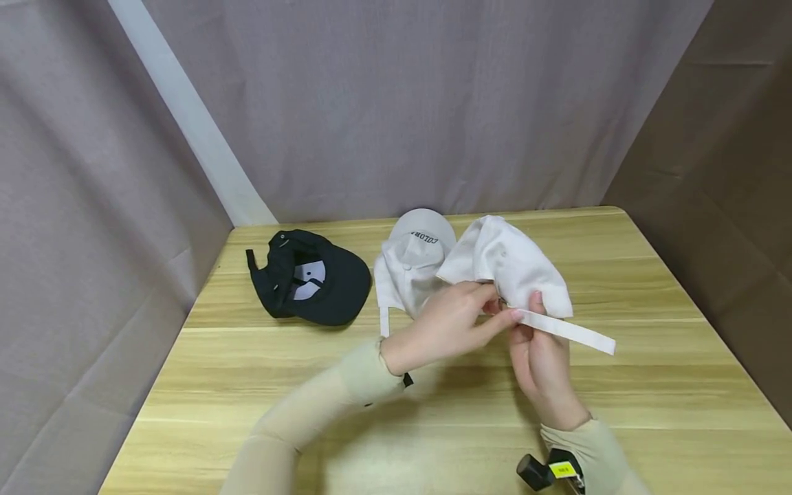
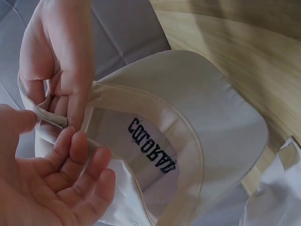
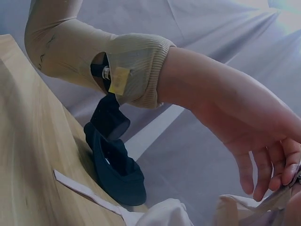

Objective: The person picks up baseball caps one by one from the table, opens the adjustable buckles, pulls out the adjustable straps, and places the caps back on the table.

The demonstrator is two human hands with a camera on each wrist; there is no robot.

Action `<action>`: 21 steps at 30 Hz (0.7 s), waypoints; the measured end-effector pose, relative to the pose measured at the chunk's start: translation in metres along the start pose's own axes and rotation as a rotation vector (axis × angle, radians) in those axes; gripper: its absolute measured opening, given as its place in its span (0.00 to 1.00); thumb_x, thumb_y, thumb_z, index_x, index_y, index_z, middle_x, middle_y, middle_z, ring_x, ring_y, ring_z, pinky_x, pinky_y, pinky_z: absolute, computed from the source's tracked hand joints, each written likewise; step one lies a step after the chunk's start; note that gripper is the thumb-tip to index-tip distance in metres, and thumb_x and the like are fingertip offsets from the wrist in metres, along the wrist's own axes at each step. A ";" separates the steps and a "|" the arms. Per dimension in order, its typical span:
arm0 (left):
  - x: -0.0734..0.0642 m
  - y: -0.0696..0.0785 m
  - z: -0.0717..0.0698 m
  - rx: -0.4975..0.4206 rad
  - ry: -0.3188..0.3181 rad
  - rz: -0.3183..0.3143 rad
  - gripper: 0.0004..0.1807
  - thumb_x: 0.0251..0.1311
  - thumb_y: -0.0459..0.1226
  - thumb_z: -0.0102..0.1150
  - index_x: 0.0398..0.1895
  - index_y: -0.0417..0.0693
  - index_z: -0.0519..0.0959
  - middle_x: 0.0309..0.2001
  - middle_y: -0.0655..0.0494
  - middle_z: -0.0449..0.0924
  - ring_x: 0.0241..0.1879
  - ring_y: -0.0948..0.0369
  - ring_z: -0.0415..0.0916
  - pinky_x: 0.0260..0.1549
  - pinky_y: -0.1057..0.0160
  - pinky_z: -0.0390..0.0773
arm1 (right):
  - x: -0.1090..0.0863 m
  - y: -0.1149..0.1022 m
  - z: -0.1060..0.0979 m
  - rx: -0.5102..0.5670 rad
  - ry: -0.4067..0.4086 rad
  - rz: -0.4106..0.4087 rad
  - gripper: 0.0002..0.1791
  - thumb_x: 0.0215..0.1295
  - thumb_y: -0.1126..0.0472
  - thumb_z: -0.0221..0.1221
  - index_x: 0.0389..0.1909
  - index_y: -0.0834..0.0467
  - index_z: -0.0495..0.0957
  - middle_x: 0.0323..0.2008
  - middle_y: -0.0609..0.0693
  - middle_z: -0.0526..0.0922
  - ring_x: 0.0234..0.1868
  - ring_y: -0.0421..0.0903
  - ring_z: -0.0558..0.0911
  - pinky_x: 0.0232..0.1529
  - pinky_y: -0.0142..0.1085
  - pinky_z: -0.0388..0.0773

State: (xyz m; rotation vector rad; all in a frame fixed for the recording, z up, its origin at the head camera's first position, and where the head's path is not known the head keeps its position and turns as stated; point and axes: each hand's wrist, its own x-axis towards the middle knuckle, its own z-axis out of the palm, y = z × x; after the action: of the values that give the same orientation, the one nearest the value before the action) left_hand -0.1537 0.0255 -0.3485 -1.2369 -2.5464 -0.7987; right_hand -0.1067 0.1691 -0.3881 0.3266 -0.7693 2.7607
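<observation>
A white baseball cap [image 1: 520,265] is held up off the table between both hands. Inside its crown, dark lettering [image 2: 151,147] reads in reverse in the left wrist view. My left hand [image 1: 454,320] pinches the cap's back strap [image 1: 572,333] near the small metal buckle [image 1: 502,302], and the strap's loose end sticks out to the right. My right hand [image 1: 546,364] grips the cap's back edge from below, with the thumb up against the fabric. In the left wrist view, the right hand [image 2: 61,61] comes down from the top with its fingers inside the strap opening.
Behind the left hand, a second white cap [image 1: 402,271] with dark lettering lies on the wooden table [image 1: 247,385], its strap hanging toward the front. A black cap [image 1: 343,289] lies left of it, opening up. Grey curtains [image 1: 396,103] stand behind the table.
</observation>
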 end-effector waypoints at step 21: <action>0.003 -0.003 0.004 0.066 -0.019 0.052 0.11 0.76 0.45 0.48 0.38 0.49 0.73 0.32 0.62 0.68 0.28 0.67 0.67 0.26 0.73 0.67 | 0.009 -0.002 -0.006 0.073 -0.031 0.030 0.11 0.77 0.63 0.50 0.49 0.68 0.72 0.41 0.58 0.82 0.43 0.48 0.85 0.47 0.35 0.81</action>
State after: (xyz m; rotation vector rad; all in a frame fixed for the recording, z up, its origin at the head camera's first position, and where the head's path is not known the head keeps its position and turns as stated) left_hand -0.1573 0.0284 -0.3520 -1.2902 -2.5231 -0.6900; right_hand -0.1150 0.1754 -0.3897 0.3754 -0.6870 2.8232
